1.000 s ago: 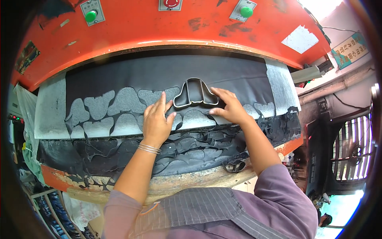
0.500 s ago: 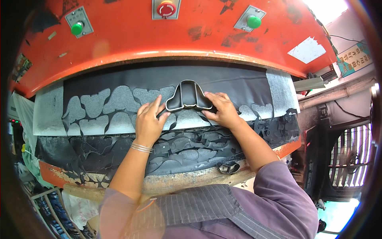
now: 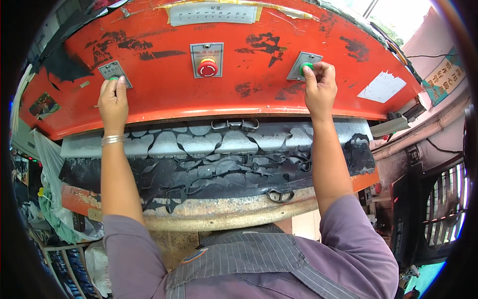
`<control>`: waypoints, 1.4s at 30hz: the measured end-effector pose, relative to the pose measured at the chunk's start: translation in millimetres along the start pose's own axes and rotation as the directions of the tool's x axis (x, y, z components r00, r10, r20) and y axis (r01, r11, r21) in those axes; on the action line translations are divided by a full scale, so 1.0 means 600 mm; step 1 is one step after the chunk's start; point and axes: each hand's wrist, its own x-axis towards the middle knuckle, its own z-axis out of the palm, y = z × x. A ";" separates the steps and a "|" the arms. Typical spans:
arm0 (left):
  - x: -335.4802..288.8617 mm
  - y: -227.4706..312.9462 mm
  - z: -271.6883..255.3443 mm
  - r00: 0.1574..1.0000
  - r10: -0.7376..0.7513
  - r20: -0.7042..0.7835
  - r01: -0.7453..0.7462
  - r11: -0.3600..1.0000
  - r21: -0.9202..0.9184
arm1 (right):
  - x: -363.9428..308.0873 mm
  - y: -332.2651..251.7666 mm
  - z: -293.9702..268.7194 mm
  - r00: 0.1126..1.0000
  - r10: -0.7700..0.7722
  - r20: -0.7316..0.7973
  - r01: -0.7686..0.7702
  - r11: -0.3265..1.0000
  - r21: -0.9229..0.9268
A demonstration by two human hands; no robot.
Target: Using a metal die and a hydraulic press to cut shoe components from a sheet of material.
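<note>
My left hand [image 3: 113, 102] is raised to the orange press, its fingers closed round the left green push button [image 3: 114, 77], of which only the top edge shows. On the right green push button [image 3: 305, 68] my right hand [image 3: 321, 92] is closed, thumb and fingers gripping its side. Between them a red emergency stop knob [image 3: 207, 68] is untouched. Below the press head [image 3: 234, 94], a metal cutting die [image 3: 235, 124] stands on black sheet material [image 3: 279, 128], partly hidden by the head's lower edge.
Black offcuts [image 3: 229, 172] lie heaped along the front of the press bed. A second, loose die [image 3: 280, 196] sits by the worn front edge [image 3: 224, 214]. To the right, a large dark fan [image 3: 443, 204] stands; clear plastic sheeting [image 3: 52, 164] hangs at left.
Both hands have let go of the cutting die and moved up and apart to the two green buttons. The view has tilted up, showing more of the press front.
</note>
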 end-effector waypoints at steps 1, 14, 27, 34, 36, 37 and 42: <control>0.008 -0.009 -0.015 0.973 -0.069 0.222 0.072 0.997 -0.002 | -0.009 0.000 0.004 1.000 0.002 0.005 -0.002 1.000 0.010; -0.418 0.323 -0.149 0.580 -0.083 0.811 0.268 0.959 -0.093 | -0.365 -0.180 -0.068 0.221 -0.102 0.970 0.184 0.981 0.061; -0.430 0.257 -0.107 0.496 -0.024 0.868 0.233 0.967 -0.107 | -0.355 -0.152 -0.009 -0.117 0.007 0.993 0.214 0.977 0.019; -0.324 0.189 -0.032 0.607 0.132 0.784 0.201 0.929 -0.312 | -0.205 -0.020 0.186 0.479 -0.039 0.877 0.583 0.761 -0.284; -0.304 0.177 -0.014 0.603 0.165 0.780 0.192 0.920 -0.342 | -0.176 -0.013 0.218 0.356 0.111 0.928 0.578 0.754 -0.312; -0.294 0.175 -0.006 0.591 0.176 0.787 0.202 0.912 -0.357 | -0.169 -0.007 0.224 0.199 0.258 0.945 0.568 0.756 -0.326; -0.245 0.168 0.018 0.574 0.218 0.790 0.324 0.825 -0.463 | -0.159 0.017 0.158 0.522 -0.258 0.813 0.659 0.727 -0.193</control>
